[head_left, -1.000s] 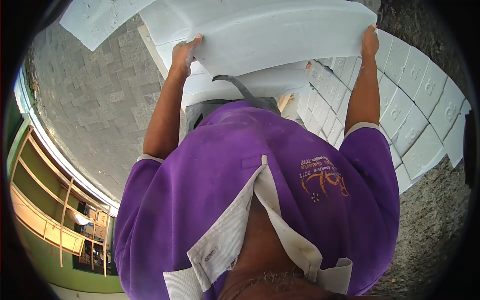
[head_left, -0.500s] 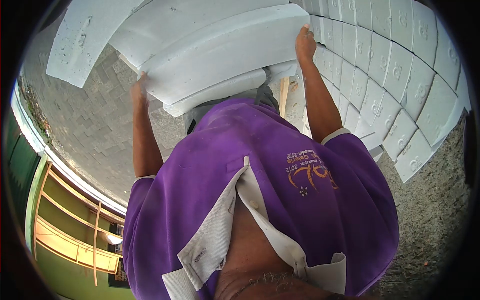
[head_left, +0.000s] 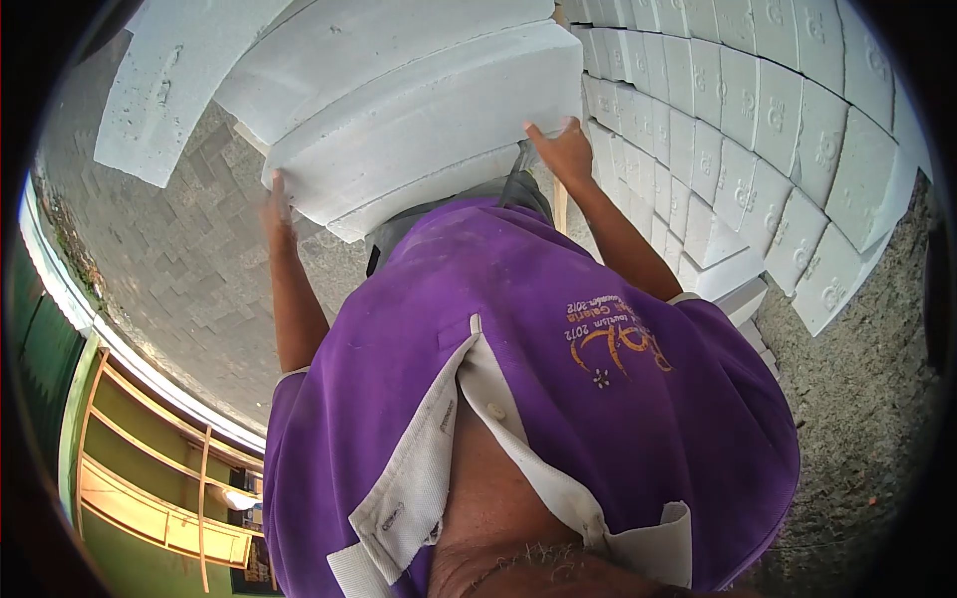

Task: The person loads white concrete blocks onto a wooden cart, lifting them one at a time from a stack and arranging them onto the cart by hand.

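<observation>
A long white building block (head_left: 429, 120), like lightweight concrete, lies crosswise in front of my body, on top of another white block (head_left: 439, 184). My left hand (head_left: 277, 214) is at its left end, the thumb pointing up by the near corner. Motion smears the other fingers, so their grip does not show clearly. My right hand (head_left: 564, 157) is at the near right corner, thumb and fingers spread apart against or close to the block's near face. Directly behind lies a further white block (head_left: 379, 65), parallel to it.
A tall stack of white blocks (head_left: 758, 130) with stamped marks rises on my right. Another white slab (head_left: 169, 90) juts out at the upper left. Grey paving (head_left: 169, 259) lies on the left, rough ground (head_left: 847, 429) on the right. A wooden frame (head_left: 150, 498) stands lower left.
My right hand has left the block's right end and come nearer my body, its fingers now spread. The left hand has shifted slightly down. The view has turned a little.
</observation>
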### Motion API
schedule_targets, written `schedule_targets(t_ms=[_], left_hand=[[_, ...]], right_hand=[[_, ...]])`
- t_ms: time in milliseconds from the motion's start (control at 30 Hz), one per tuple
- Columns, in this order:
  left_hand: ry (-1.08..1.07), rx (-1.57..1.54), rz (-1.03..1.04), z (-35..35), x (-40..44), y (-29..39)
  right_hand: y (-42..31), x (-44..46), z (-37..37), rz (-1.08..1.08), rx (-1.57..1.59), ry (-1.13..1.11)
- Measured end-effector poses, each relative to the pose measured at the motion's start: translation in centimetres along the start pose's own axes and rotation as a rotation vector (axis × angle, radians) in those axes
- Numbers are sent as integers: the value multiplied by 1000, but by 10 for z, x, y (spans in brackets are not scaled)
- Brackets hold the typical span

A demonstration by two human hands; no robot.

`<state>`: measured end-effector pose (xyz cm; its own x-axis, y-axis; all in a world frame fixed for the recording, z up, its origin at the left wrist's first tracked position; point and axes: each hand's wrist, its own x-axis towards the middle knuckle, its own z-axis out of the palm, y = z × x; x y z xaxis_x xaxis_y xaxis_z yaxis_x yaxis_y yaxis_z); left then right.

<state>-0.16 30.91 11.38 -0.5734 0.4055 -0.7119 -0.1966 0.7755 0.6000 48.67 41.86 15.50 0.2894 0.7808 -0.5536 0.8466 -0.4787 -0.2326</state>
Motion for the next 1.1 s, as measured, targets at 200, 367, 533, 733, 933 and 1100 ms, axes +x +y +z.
schedule_targets(t_ms=[200,367,533,733,933,1100], left_hand=[[10,-54,74,2,20,-25],[-23,-165,112,10,3,-13],[-21,-252,-50,-6,20,-12],[-104,-160,-155,-10,55,-6],[-35,-168,-8,1,28,5],[-32,-139,64,-14,60,-32]], right_hand=[[35,-50,52,-503,-392,-529],[44,-109,41,-483,-219,-723],[32,-79,11,-147,-244,-825],[8,73,-33,-19,225,212],[-26,161,-7,19,430,94],[-29,153,-9,9,473,74]])
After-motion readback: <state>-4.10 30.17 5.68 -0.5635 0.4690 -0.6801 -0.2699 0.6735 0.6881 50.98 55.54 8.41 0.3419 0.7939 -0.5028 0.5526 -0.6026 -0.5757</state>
